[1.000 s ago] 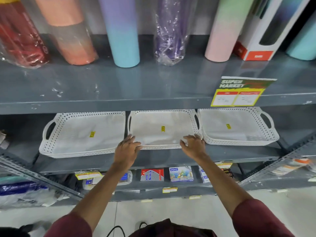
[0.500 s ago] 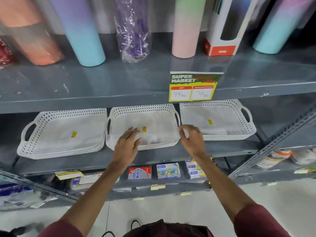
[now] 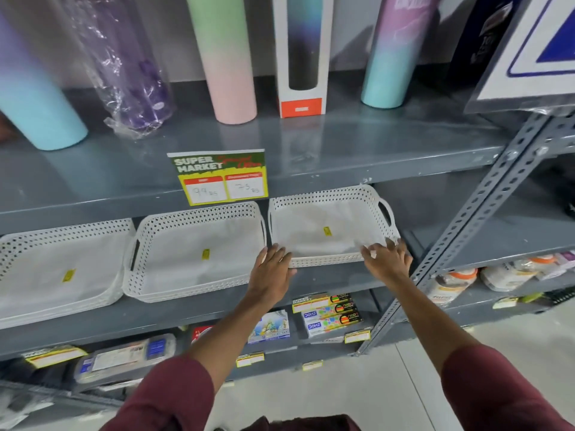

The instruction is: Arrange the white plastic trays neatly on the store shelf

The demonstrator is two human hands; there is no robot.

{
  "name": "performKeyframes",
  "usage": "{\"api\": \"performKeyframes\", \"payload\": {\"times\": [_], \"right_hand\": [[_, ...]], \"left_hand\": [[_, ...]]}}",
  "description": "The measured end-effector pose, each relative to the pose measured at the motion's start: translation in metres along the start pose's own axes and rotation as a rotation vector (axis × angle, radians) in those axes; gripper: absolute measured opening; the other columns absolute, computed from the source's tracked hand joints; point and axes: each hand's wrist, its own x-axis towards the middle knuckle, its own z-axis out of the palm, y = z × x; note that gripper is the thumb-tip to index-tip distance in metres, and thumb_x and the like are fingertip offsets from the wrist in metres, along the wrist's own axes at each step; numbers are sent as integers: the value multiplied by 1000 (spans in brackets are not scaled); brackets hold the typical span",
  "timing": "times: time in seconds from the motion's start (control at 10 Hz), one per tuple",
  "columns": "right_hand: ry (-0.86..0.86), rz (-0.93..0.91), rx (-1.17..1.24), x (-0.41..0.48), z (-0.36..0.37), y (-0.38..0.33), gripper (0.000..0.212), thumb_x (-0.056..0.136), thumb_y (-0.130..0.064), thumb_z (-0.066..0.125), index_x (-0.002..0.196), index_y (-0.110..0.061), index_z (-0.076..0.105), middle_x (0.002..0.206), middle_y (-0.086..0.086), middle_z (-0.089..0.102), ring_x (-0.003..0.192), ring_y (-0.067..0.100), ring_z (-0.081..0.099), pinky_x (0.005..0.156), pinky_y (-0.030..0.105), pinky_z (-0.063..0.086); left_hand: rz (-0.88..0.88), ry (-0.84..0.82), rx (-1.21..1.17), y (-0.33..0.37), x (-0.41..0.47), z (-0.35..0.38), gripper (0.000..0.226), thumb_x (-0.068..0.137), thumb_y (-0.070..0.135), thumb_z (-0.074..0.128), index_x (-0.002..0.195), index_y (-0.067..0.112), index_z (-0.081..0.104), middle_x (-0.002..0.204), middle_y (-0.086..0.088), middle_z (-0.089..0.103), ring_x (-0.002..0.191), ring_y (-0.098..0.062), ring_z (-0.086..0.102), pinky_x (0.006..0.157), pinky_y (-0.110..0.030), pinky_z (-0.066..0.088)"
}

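Trays of white perforated plastic sit in a row on the grey middle shelf (image 3: 342,279): left tray (image 3: 59,269), middle tray (image 3: 193,253) and right tray (image 3: 329,228), each carrying a yellow sticker. My left hand (image 3: 272,269) rests flat with fingers extended on the right tray's front-left corner, gripping nothing. My right hand (image 3: 387,259) curls its fingers over the front-right rim, grasping it, beneath the price tag (image 3: 222,177).
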Motion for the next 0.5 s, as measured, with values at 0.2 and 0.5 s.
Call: {"api": "performKeyframes", "payload": {"times": [0.2,0.5], "right_hand": [[27,-35,-33,-14,1,12,54,94,-59,35,127,-26,61,157,8,35,152,25,3,115,52,15],[140,-170,21,-38,-3,4,55,96,-56,36,141,-25,46,160,11,26,152,31,8,116,57,17]], "left_hand": [[-45,-13,64,11,-18,5,60,92,47,27,120,16,69,130,-2,69,131,-22,57,113,-42,40],[-58,53,-53,21,-38,-10,59,103,49,26,153,18,31,165,-2,24,154,-18,14,125,-39,14]]}}
